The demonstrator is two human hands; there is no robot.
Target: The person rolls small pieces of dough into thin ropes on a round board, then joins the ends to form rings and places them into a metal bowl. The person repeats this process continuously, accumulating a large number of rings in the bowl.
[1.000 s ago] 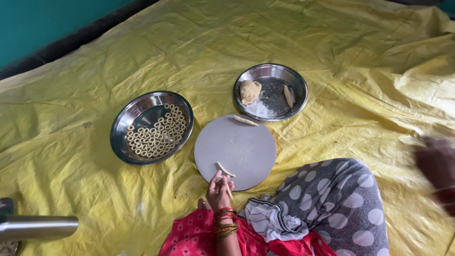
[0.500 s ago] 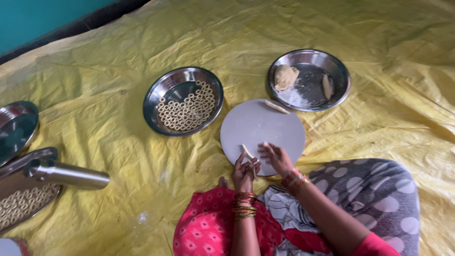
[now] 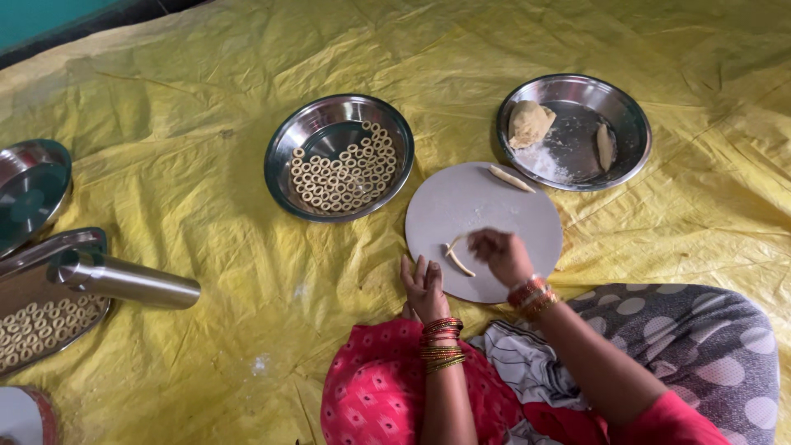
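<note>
Yellow crinkled plastic sheeting (image 3: 206, 214) covers the whole floor, and the person sits on it with a pink patterned garment and a grey polka-dot cloth over the knees. Nearest, the left hand (image 3: 424, 287) lies flat, fingers loosely spread, at the near edge of the round pale grey rolling board (image 3: 511, 216); it grips nothing. Just beyond, the right hand (image 3: 498, 254) hovers over the board with fingers curled toward the thin bent strand of pale dough (image 3: 455, 257); whether the tips actually pinch it, the blur makes it impossible to tell. That strand looks soft, light and easily torn, so a gentle two-finger hold at one end would suit it best, and the floured board should keep it from sticking. A second short dough stick (image 3: 511, 179) rests at the board's far rim. Farther out, a round steel bowl of small dough rings (image 3: 339, 156) stands to the left, and a steel plate with a dough lump, flour and another stick (image 3: 574, 130) to the right. Well off to the left, a steel cylinder (image 3: 124, 280) lies across a tray of more rings (image 3: 45, 325).
</note>
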